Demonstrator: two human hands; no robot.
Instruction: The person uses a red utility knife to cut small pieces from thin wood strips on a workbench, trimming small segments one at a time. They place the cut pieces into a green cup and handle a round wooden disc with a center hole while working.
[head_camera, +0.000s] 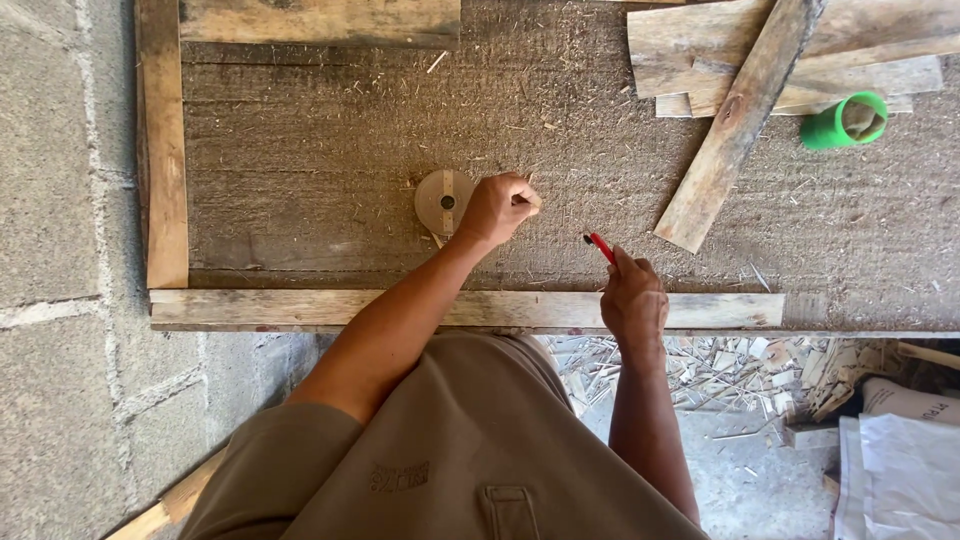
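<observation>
A small round wooden disc (440, 200) with a centre hole lies on the rough, dusty workbench top (320, 150). My left hand (497, 207) rests closed just right of the disc, touching its edge, and seems to pinch something thin that I cannot make out. My right hand (632, 298) hovers over the bench's front rail, shut on a red pencil (600, 246) whose tip points up and left toward the bench surface.
Wooden rails (163, 150) frame the bench at left and front. Several loose planks (740, 110) lie at the back right beside a green cup (846, 120). Wood scraps (760, 370) and white sacks (905, 450) cover the floor at right. A block wall stands at left.
</observation>
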